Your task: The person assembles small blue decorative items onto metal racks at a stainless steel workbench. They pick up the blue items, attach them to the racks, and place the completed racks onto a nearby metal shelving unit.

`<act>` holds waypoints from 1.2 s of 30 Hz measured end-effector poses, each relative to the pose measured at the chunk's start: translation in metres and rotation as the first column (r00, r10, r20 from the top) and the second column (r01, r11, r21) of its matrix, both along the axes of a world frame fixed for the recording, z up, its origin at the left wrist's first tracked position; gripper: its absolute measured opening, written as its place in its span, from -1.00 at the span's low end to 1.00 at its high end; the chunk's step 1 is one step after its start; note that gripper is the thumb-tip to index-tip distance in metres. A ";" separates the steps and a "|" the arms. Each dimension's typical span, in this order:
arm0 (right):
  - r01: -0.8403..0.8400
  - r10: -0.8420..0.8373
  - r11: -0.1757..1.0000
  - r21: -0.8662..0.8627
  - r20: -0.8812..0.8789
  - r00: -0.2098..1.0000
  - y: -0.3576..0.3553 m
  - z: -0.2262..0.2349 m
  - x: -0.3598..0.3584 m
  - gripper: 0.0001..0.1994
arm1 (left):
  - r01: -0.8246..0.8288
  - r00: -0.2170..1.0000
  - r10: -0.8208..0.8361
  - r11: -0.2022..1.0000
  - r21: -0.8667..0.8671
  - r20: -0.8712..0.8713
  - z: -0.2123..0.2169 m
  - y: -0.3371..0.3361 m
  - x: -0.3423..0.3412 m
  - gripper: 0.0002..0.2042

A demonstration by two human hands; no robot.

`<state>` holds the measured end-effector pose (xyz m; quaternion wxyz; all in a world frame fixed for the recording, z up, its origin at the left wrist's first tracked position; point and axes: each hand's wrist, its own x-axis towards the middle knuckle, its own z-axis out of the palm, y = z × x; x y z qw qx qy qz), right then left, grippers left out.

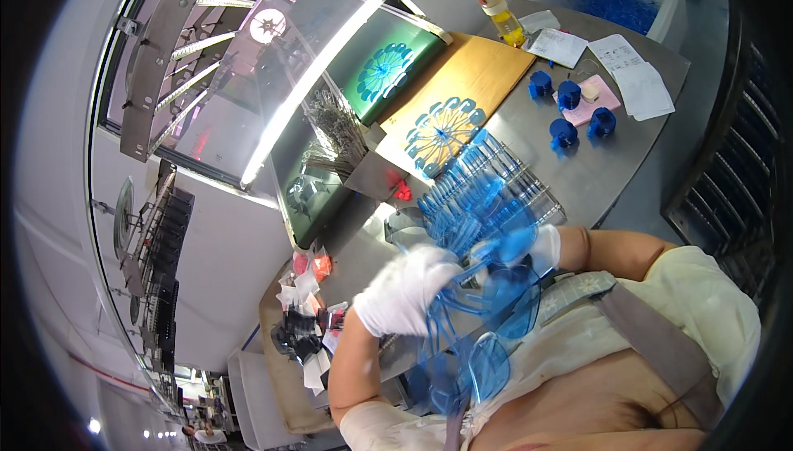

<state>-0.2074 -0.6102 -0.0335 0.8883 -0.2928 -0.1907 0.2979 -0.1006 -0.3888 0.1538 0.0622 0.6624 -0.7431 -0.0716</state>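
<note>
In front of my chest is a wheel-like cluster of clear blue plastic lenses [489, 360] on thin runners, some of its lenses hanging down toward my shirt. My left hand [406, 290], in a white glove and blurred by motion, is closed on the runners. My right hand [545, 249], also gloved, grips the cluster from the other side; blue lenses cover most of its fingers. Just beyond both hands stands a wire rack [529, 180] filled with upright blue lenses.
Flat lens wheels lie on a yellow board [496, 59] and a green board [421, 54]. A metal bin [372, 174] holds wire pieces. Several blue plastic blocks [568, 94], papers [632, 75] and a bottle [501, 20] stand on the metal table [615, 154]. A light tube [310, 92] crosses above.
</note>
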 end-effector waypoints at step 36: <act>0.959 -0.083 0.036 -0.281 0.955 0.283 -0.024 0.069 0.006 -0.62 | -0.318 0.670 0.449 0.893 0.318 -0.591 -0.050 0.009 -0.016 -0.33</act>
